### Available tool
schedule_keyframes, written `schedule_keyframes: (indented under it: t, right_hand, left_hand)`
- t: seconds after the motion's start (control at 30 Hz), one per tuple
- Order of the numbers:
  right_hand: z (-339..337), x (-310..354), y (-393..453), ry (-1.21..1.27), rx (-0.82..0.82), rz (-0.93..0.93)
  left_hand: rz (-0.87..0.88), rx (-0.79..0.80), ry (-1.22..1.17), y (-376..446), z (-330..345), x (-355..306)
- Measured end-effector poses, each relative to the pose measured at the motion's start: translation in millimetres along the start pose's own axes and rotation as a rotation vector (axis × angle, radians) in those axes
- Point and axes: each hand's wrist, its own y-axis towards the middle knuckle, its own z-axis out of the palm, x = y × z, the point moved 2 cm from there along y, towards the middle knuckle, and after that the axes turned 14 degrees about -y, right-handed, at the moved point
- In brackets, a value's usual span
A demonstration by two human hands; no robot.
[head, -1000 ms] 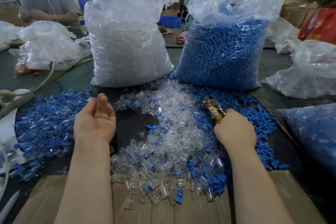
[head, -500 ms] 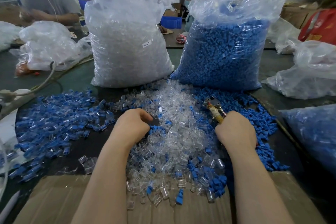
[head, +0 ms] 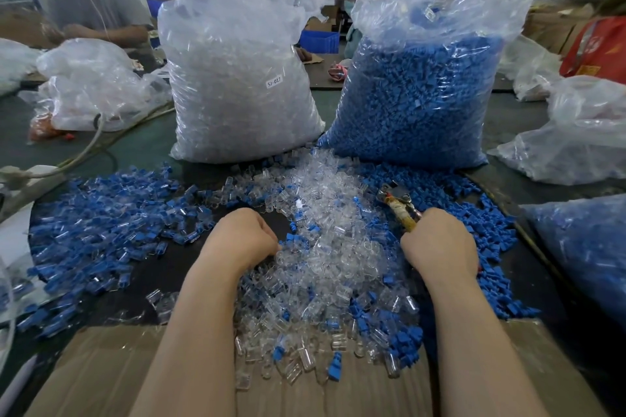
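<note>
A heap of clear plastic caps (head: 325,247) mixed with blue ones lies in the middle of the dark table. To its left spreads a pile of joined blue-and-clear pieces (head: 101,227); loose blue caps (head: 487,234) lie to the right. My left hand (head: 242,237) sits at the left edge of the clear heap with its fingers curled into the pieces; what it holds is hidden. My right hand (head: 438,244) grips pliers (head: 398,205) with a yellow handle, jaws pointing away over the heap.
Two tall bags stand behind the heap: one of clear caps (head: 237,78), one of blue caps (head: 416,95). More bags lie at the left (head: 91,85) and right (head: 582,132). Cardboard (head: 101,369) covers the near edge. A person (head: 91,0) sits far left. A cable (head: 84,152) crosses the left side.
My left hand swung from open over the blue pile on the left to the clear heap and curled its fingers there. The right hand with the pliers stayed put.
</note>
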Motion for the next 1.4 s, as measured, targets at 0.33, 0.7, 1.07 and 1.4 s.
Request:
schedule_keyframes:
  t: [0.33,0.7,1.07,1.4]
  right_hand:
    - [0,1,8,0.127,-0.067,-0.013]
    - [-5,12,6,0.445,-0.068,-0.158]
    - [-7,32,-9,0.561,-0.036,-0.468]
    - [-6,33,-12,0.653,-0.004,-0.538]
  left_hand:
    - [0.053,-0.075,-0.174,0,1,0]
    - [0.173,0.329,-0.728,-14,20,-25]
    - [0.297,0.019,-0.794,-19,45,-42]
    - [0.25,0.088,-0.905,-19,47,-44]
